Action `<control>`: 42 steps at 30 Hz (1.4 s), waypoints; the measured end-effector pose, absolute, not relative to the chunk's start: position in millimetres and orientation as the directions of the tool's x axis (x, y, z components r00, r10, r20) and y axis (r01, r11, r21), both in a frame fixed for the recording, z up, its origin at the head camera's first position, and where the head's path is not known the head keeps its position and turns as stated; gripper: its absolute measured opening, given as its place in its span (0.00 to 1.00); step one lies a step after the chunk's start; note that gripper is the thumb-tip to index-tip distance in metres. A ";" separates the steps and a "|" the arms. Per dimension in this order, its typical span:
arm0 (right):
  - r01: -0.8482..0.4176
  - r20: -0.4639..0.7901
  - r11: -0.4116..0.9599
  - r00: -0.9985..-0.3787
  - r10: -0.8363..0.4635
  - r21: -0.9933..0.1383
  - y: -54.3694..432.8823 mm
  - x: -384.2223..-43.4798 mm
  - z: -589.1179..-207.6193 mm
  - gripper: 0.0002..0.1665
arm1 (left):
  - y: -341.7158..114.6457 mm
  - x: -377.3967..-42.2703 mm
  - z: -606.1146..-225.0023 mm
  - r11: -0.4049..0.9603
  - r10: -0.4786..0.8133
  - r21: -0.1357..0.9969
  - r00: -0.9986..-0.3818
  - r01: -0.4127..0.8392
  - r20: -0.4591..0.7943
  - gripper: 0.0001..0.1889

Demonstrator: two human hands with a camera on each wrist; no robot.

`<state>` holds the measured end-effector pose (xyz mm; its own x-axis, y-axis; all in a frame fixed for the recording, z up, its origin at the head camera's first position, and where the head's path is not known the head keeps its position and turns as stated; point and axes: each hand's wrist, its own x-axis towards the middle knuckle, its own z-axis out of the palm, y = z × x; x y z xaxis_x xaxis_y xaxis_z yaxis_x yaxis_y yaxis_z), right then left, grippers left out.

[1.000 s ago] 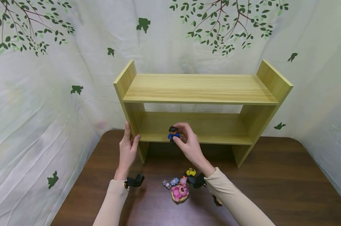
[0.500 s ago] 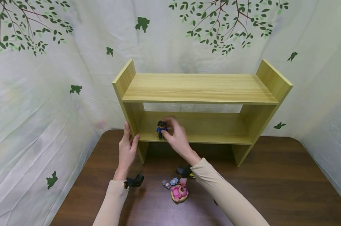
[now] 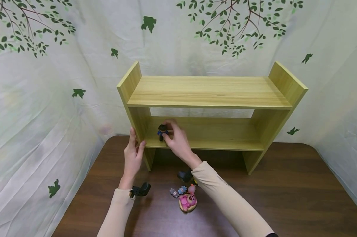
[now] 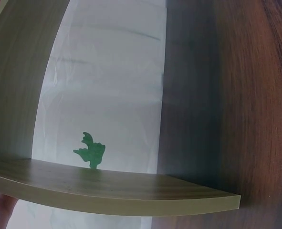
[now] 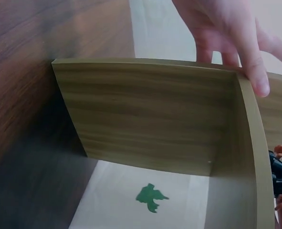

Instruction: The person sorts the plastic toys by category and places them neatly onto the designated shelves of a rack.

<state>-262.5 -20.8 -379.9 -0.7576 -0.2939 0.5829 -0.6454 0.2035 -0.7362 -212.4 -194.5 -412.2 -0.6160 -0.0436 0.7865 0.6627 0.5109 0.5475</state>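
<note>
A small toy figure with black hair, a blue top and dark legs is pinched upright between my right hand's thumb and fingers. It is over the left part of the middle board of a pale wooden shelf. In the right wrist view the toy figure shows at the right edge, partly behind the board's edge. My left hand holds the shelf's left side panel, thumb over the front edge and fingers along the outside. That left hand appears at the top of the right wrist view.
On the brown table lie a pink bear toy, a small pink toy and two little grey-blue figures. A yellow toy is mostly hidden by the right sleeve. A leaf-patterned cloth hangs behind the shelf.
My right hand has carried the toy figure left and farther in over the middle board. The left hand stays at the side panel. The right forearm now covers more of the yellow toy.
</note>
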 end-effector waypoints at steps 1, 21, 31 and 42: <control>-0.650 0.586 0.205 -0.754 -0.296 -0.732 -21.4 -263.0 -379.6 0.20 | -194.5 -212.6 -412.4 0.510 -0.042 0.546 -0.615 0.665 0.788 0.51; -0.647 0.564 0.219 -0.752 -0.341 -0.731 -27.3 -273.4 -378.1 0.22 | -194.2 -212.7 -412.8 0.506 -0.044 0.545 -0.611 0.669 0.791 0.52; -0.658 0.568 0.196 -0.736 -0.369 -0.727 -24.3 -271.8 -378.5 0.24 | -194.1 -212.1 -412.7 0.508 -0.045 0.551 -0.618 0.662 0.785 0.52; -0.623 0.539 0.177 -0.762 -0.359 -0.762 -15.9 -270.8 -377.7 0.24 | -194.4 -212.2 -412.9 0.497 -0.043 0.559 -0.624 0.664 0.780 0.51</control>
